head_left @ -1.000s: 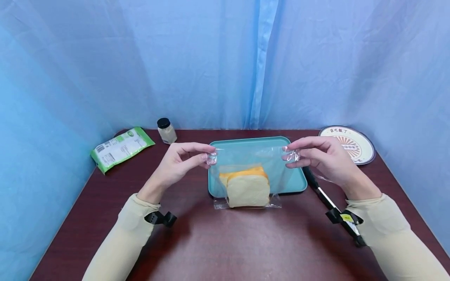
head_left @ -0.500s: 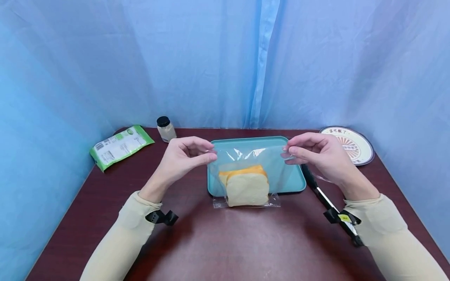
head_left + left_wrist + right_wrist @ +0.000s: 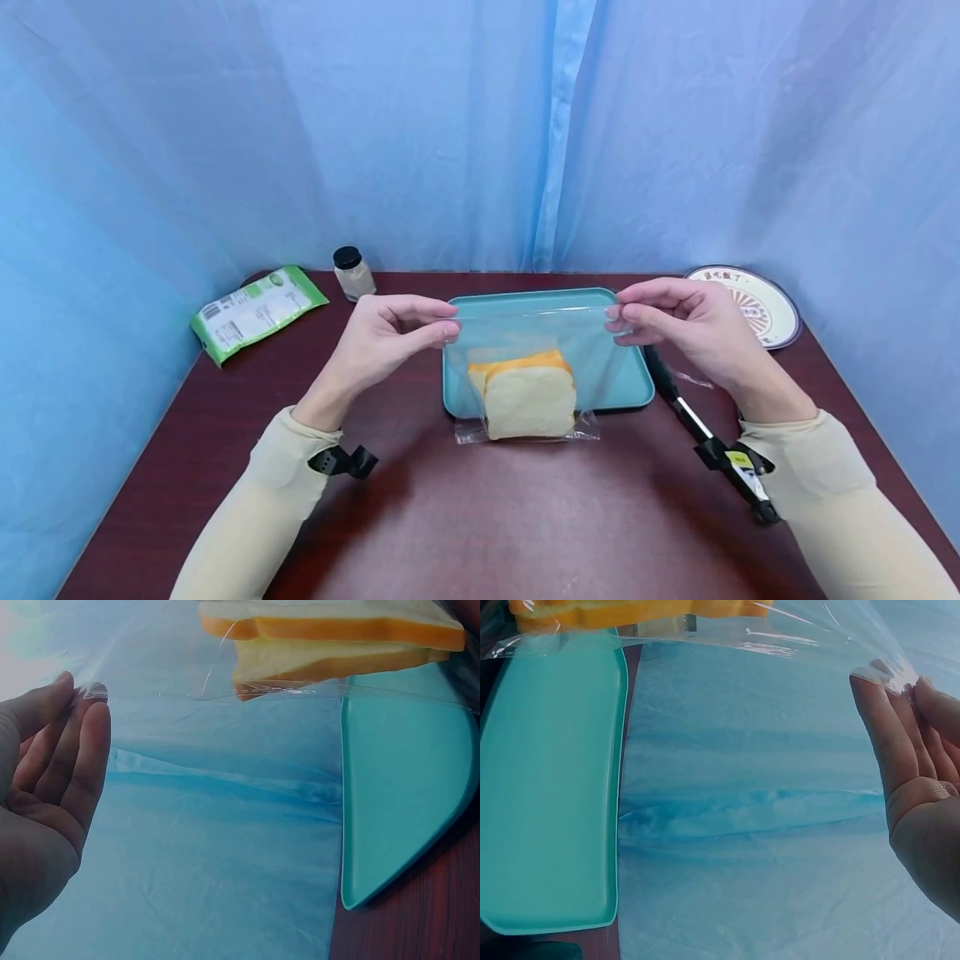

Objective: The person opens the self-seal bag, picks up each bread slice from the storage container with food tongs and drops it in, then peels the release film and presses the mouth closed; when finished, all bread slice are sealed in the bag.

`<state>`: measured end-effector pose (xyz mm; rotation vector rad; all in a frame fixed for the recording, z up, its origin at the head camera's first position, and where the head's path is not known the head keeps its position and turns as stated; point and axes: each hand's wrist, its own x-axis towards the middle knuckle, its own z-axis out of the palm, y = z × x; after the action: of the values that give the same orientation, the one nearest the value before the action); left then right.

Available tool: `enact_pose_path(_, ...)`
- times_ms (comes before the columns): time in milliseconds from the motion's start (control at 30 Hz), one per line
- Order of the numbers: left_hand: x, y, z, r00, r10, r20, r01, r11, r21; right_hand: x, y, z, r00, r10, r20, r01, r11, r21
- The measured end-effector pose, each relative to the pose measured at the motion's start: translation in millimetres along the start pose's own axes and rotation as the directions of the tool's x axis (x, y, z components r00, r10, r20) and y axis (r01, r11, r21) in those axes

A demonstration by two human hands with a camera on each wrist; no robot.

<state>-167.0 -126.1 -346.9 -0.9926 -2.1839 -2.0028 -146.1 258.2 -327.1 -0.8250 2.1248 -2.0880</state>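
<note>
A clear plastic bag (image 3: pixel 525 329) stands upright at the front of a teal tray (image 3: pixel 626 387). Inside it, near the bottom, are slices of bread (image 3: pixel 529 402) with orange crusts, one leaning behind another. My left hand (image 3: pixel 386 337) pinches the bag's upper left corner between thumb and fingers. At the upper right corner, my right hand (image 3: pixel 686 333) pinches the film the same way. Between them the top edge is pulled nearly straight. Both wrist views show the film gathered at the fingertips, with the bread (image 3: pixel 337 634) beyond.
A green and white packet (image 3: pixel 258 312) lies at the back left, beside a small black-lidded jar (image 3: pixel 354 275). Tongs (image 3: pixel 693 417) with black and metal parts lie partly under the right forearm. Behind the right hand is a patterned plate (image 3: pixel 776 308). Blue curtains (image 3: pixel 420 142) surround the table.
The bag's top edge has gone from slack and folded at the corners to drawn nearly straight. My fingers have shifted their pinch at both corners; the bread stays in place.
</note>
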Motion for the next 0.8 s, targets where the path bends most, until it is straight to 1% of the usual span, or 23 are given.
enact_pose_path(133,0.3,1.0,0.9,1.0,0.01,-0.004,-0.01,1.0,0.012,-0.2,0,0,1.0,0.003,-0.007,-0.003,1.0,-0.016)
enact_pose_path(367,1.2,0.2,1.9,0.999,0.048,-0.015,-0.047,0.994,0.097,0.4,-2,1,1.0,0.01,-0.009,-0.011,0.999,-0.034)
enact_pose_path(467,2.5,-2.2,4.8,1.0,0.03,0.004,-0.03,0.996,0.084,1.4,-2,3,1.0,0.006,-0.005,-0.006,0.999,-0.035)
enact_pose_path(600,4.6,-5.2,11.4,0.999,-0.017,0.033,0.015,0.998,0.055,2.8,-3,6,1.0,0.006,-0.003,-0.006,1.0,-0.023)
enact_pose_path(700,5.5,-5.9,14.4,0.999,-0.025,0.026,0.023,0.998,0.057,3.1,-4,6,1.0,0.01,0.005,-0.01,1.0,-0.024)
enact_pose_path(800,5.6,-4.4,14.6,1.0,-0.019,0.015,0.017,0.997,0.073,2.4,-6,4,1.0,0.007,0.021,-0.005,0.999,-0.052)
